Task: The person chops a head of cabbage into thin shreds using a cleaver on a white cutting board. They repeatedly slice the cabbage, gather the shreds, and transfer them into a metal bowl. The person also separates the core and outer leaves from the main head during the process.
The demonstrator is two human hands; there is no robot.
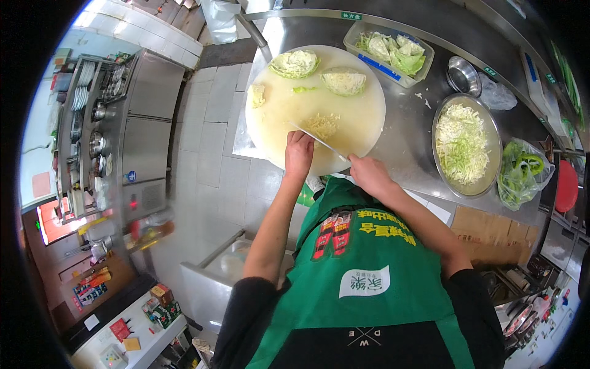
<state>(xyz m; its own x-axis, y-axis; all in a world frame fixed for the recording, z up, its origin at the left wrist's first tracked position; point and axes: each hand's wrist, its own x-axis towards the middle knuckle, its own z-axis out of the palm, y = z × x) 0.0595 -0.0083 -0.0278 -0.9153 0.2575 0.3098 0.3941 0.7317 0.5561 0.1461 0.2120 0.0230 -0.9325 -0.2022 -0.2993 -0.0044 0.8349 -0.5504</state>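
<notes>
A kitchen knife is gripped by its handle in my right hand, its blade slanting over a round cutting board. My left hand is at the blade's far end with fingers curled; whether it holds a piece of cabbage is hidden. Finely shredded cabbage lies just beyond the blade. Farther back on the board are a cut cabbage piece, another cabbage wedge and a loose green leaf scrap. A small cabbage chunk sits at the left edge.
On the steel counter to the right stand a plastic container of cabbage pieces, an oval metal bowl of shredded cabbage, small metal bowls and a plastic bag of green peppers. A shelf edge runs along the back.
</notes>
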